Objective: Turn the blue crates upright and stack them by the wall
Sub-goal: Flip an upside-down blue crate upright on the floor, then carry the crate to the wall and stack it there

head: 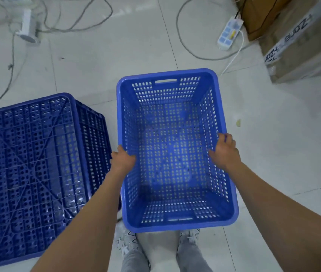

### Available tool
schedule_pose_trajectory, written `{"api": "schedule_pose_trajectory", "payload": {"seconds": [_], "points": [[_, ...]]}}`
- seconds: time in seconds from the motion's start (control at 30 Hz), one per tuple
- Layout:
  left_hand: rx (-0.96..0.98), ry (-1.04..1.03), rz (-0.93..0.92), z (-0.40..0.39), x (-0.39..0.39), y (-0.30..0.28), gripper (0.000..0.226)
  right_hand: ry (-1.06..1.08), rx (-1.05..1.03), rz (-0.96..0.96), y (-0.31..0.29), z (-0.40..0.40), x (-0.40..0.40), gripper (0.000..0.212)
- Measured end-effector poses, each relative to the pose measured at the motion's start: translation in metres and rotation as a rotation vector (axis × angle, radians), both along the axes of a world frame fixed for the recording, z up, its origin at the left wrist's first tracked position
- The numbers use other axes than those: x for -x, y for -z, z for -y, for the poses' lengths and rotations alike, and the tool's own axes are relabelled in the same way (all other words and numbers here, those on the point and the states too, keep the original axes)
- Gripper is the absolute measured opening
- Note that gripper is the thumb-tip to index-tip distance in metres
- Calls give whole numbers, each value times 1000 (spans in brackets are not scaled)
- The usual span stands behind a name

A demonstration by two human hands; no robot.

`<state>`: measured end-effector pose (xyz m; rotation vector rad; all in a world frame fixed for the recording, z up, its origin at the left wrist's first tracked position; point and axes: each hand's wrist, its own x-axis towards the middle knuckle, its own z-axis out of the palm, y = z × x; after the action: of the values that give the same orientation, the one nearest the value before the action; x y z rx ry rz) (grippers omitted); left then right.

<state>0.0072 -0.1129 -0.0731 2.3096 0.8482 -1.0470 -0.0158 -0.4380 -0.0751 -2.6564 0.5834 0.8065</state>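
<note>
**Person holds one upright blue crate, a second lies overturned beside it**

A blue perforated plastic crate, the upright crate (175, 150), sits mouth-up in the middle of the view, directly in front of the person's feet. Whether it rests on the floor or is held just above it cannot be told. Both hands grip its long rims at about the midpoint: the left hand (123, 159) is closed over the left rim, thumb inside the wall, and the right hand (225, 151) is closed over the right rim in the same way. This balanced, two-sided grip likely serves to carry the crate level.

Just to its left, close but apparently not touching, the overturned crate (38, 173) rests bottom-up on the pale floor tiles (273, 134), its ribbed underside facing the camera. It still needs flipping.

Count: two blue crates, one upright and one inverted; two hands, both clamped on the upright crate.

Farther out, at the top right, stand cardboard boxes (302, 40), with a white power strip (229, 33) beside them. Loose grey cables (77, 22) trail across the top left. No wall is visible.
</note>
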Motion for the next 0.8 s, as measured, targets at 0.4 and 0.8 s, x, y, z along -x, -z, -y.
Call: {"api": "schedule_pose_trajectory", "payload": {"seconds": [0.4,0.8], "points": [[-69,-218,108,6,-29,54,78,334,-174,-15,52,34,-29,67],[-56,-246,272,-3,-18,73,49,597,-207,109,58,29,-37,17]]}}
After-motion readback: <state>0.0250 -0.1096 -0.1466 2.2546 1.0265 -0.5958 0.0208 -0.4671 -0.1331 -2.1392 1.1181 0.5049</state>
